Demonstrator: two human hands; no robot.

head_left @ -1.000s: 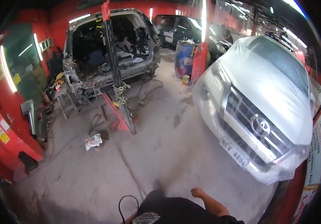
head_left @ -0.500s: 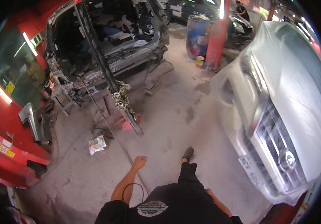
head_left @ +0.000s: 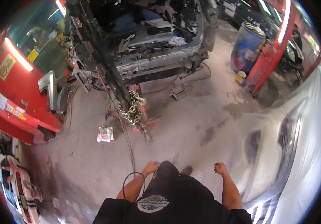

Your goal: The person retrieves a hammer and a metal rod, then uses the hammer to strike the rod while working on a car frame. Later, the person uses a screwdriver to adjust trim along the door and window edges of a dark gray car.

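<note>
My left hand hangs beside my left thigh, its fingers curled together with nothing visible in them. A thin black cord loops across my left forearm. Out to my right side, my right hand is held low with fingers loosely bent and apart, and I see nothing in it. On the floor past my left hand runs a thin red and green hose. A metal chain is wrapped around the lower end of a slanting black steel post ahead of me. Neither hand touches these.
A stripped car body stands ahead. A plastic-covered car flanks my right. Farther off are a blue drum, a red pillar and a small can. A printed packet lies on the floor; a loose fender leans at left.
My view has swung to the right and forward, bringing the stripped car and chain closer. My right hand has come out from beside my body; my left hand has drawn in to the thigh.
</note>
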